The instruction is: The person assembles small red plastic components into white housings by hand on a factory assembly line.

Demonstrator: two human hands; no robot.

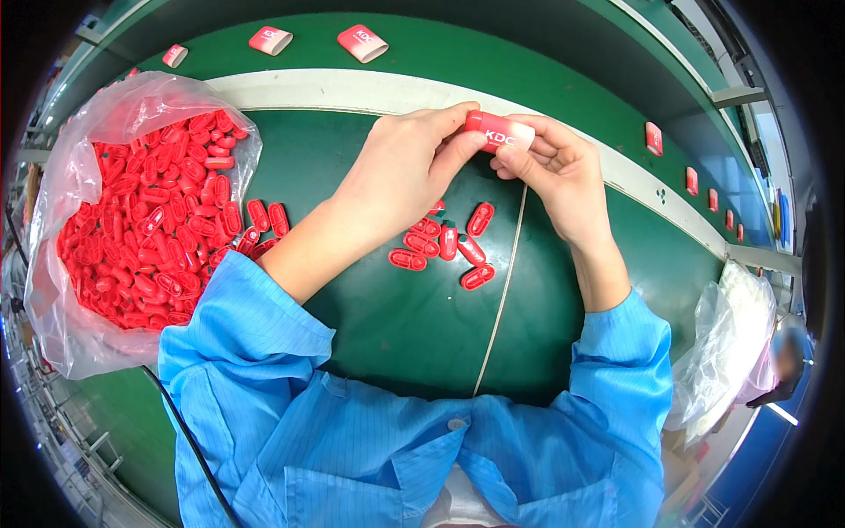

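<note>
Between my two hands, over the far side of the green table, is a small flat red-and-white case with printing on its face. My left hand pinches the red left end, thumb in front and index finger along the top. The paler right end sits between the thumb and fingers of my right hand. Below the hands lies a loose group of oval red plastic caps, some with the hollow side up. Whether a cap is fitted in the case's left end, I cannot tell.
A clear plastic bag full of red caps stands at the left. Beyond a white rail, similar cases lie spaced along a green belt. White plastic bags are at the right.
</note>
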